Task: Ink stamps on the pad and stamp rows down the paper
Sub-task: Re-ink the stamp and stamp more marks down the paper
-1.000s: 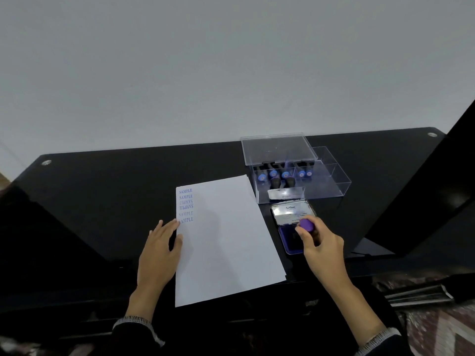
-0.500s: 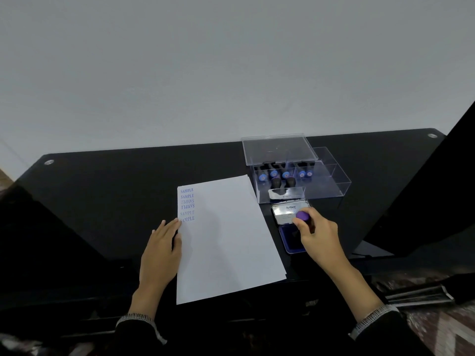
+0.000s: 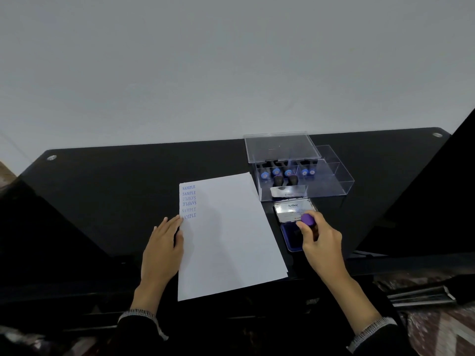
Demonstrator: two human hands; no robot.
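Note:
A white sheet of paper [image 3: 231, 235] lies on the black table [image 3: 115, 191], with several blue "SAMPLE" prints [image 3: 189, 201] in a column at its top left. My left hand [image 3: 164, 250] rests flat on the sheet's left edge, fingers apart. To the right sits an open blue ink pad [image 3: 289, 237] with its silver lid [image 3: 293, 210] folded back. My right hand [image 3: 318, 240] grips a stamp with a purple knob [image 3: 308, 219] and holds it down over the pad. The stamp's face is hidden.
A clear plastic box [image 3: 334, 186] with its lid [image 3: 280, 145] raised stands behind the pad and holds several more blue-topped stamps [image 3: 276, 172]. A dark slanted panel [image 3: 424, 196] rises at the right. The table's front edge runs just below the paper.
My right hand with the stamp shifted slightly back and forth over the ink pad. My left hand and the paper stayed put.

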